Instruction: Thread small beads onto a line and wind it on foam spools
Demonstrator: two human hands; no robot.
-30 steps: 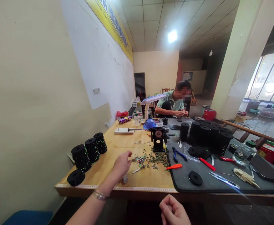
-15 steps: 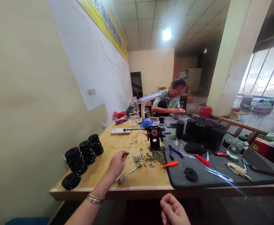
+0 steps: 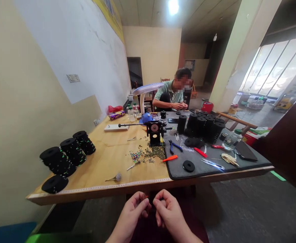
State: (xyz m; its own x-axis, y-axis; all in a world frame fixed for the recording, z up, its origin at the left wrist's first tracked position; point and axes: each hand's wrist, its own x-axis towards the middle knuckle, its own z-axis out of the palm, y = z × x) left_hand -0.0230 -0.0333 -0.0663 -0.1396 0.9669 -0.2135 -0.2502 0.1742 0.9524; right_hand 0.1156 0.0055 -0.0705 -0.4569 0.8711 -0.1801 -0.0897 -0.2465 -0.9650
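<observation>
My left hand [image 3: 134,212] and my right hand [image 3: 169,212] are close together in front of the table's near edge, both with fingers closed. A small reddish bit shows at the fingertips of my left hand, too small to name. The thumb and forefinger of my right hand are pinched; whatever may be between them is hidden. Beyond my hands on the wooden table [image 3: 97,165] lie a brush-like tool with a round grey head [image 3: 117,177], a second thin tool [image 3: 133,165], a pile of coloured beads [image 3: 136,155] and many small dark-gold pieces [image 3: 155,152].
Stacked black foam spools [image 3: 73,150] stand at left. A black hand-cranked device [image 3: 154,133] and a desk lamp [image 3: 148,89] are mid-table. The grey mat [image 3: 178,172] carries pliers [image 3: 175,146], tweezers [image 3: 213,164] and black spools [image 3: 201,125]. Across the table sits a co-worker [image 3: 172,94].
My left hand has drawn back from above the table near the beads to beside my right hand. The camera view has tilted down and turned right.
</observation>
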